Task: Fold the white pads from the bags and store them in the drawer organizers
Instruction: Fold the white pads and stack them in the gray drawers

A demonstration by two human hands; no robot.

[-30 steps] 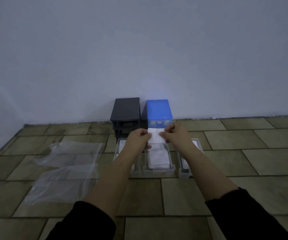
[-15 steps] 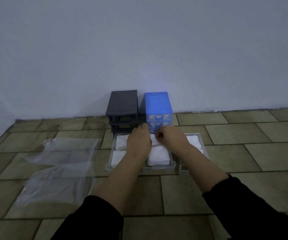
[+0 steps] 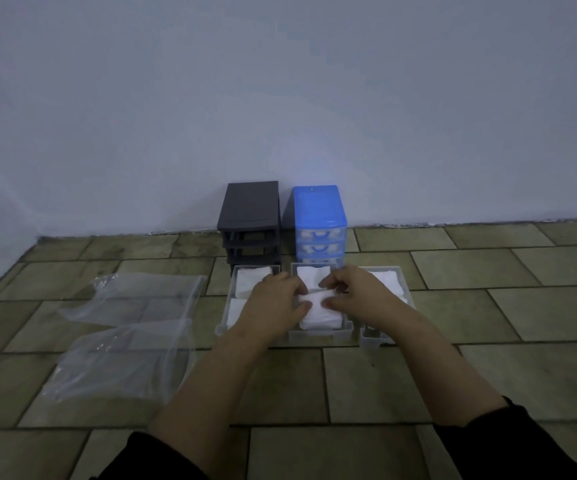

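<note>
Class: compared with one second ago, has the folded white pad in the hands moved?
Yes. The folded white pad has come down from in front of the blue organizer into the middle drawer.

We counted two small plastic drawer towers, one black [image 3: 249,216] and one blue [image 3: 318,216], three clear drawer trays [image 3: 320,335], and two clear plastic bags [image 3: 131,299].

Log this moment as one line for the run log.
step: placing folded pad | left hand: grips pad | right hand: grips pad | pad: over middle drawer | bags: on floor, left
</note>
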